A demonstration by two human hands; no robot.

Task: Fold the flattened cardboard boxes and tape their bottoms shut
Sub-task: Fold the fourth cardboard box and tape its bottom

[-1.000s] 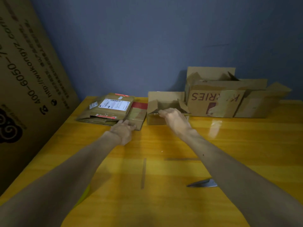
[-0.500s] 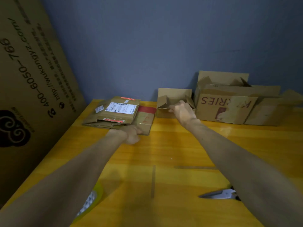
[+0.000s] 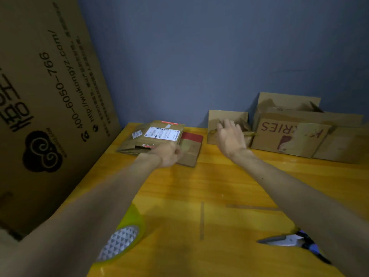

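Fingers (image 3: 177, 152) of the left hand (image 3: 168, 155) curl on the near edge of the flattened cardboard boxes (image 3: 157, 136), far left on the table (image 3: 199, 186), apparently pinching it. The right hand (image 3: 229, 137) spreads loose over the small open box (image 3: 229, 116). Light, stiff sheets: edge grips suit.

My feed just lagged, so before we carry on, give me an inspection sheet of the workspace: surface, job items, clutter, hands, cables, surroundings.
Surface: glossy yellow wooden table.
Job's things: flattened boxes stacked far left; small open box to their right; larger open boxes far right by the wall; tape roll near left; scissors near right.
Clutter: nothing seen.
Grippers: left hand, fingers curled on the stack's near edge, apparently gripping; right hand, fingers spread, touching the small open box's front.
Cables: nothing seen.
Surroundings: blue wall; printed cardboard sheet leaning at left.
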